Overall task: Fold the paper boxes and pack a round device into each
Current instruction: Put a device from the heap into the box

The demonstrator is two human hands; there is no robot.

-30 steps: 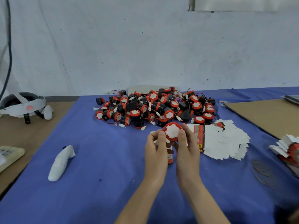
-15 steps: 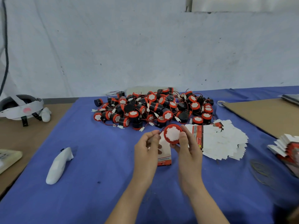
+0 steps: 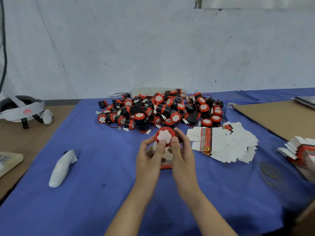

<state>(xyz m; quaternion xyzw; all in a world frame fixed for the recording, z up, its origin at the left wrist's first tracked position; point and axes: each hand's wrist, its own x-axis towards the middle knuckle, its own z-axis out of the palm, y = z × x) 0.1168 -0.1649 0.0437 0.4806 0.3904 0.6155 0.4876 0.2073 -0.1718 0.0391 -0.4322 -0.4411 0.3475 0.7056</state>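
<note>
Returned left hand [image 3: 150, 160] and right hand [image 3: 182, 154] pinch round device [image 3: 164, 136].

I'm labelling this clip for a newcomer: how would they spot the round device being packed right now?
Find the blue cloth on the table, then the two hands at its middle. The round device is held up between them, red-rimmed with a white face; unlike the pile behind, it is off the cloth.

Held round device [image 3: 165, 136]: red rim, white face. Cloth [image 3: 95, 167] blue. Flat boxes [image 3: 225, 145] white, red-black stripe.
</note>
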